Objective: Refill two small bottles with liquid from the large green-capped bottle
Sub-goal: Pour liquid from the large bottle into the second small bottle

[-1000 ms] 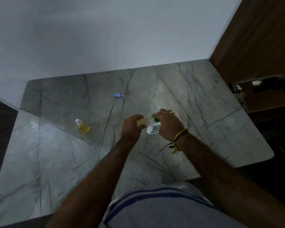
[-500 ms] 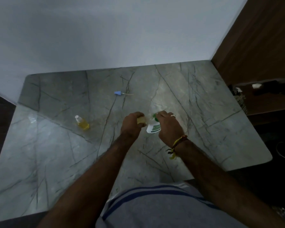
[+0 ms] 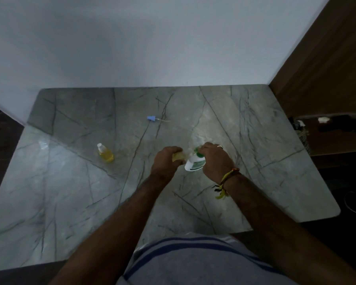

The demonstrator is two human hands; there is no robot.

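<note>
Reaching over the marble table (image 3: 74, 202), the left hand (image 3: 166, 161) has its grip curled round a small yellow bottle (image 3: 178, 156), while the right hand (image 3: 215, 161) grips the tilted green-capped bottle (image 3: 194, 163), its cap end beside that bottle. Farther left stands a second small bottle (image 3: 105, 153); beyond lies a blue-tipped nozzle (image 3: 152, 118).

A grey-green marble counter (image 3: 245, 124) veined with dark lines stands against a plain pale blue-grey wall (image 3: 152, 42) — a brown wooden panel (image 3: 327, 68) rises at right. Light is dim; the dark floor (image 3: 2, 136) shows at left.
</note>
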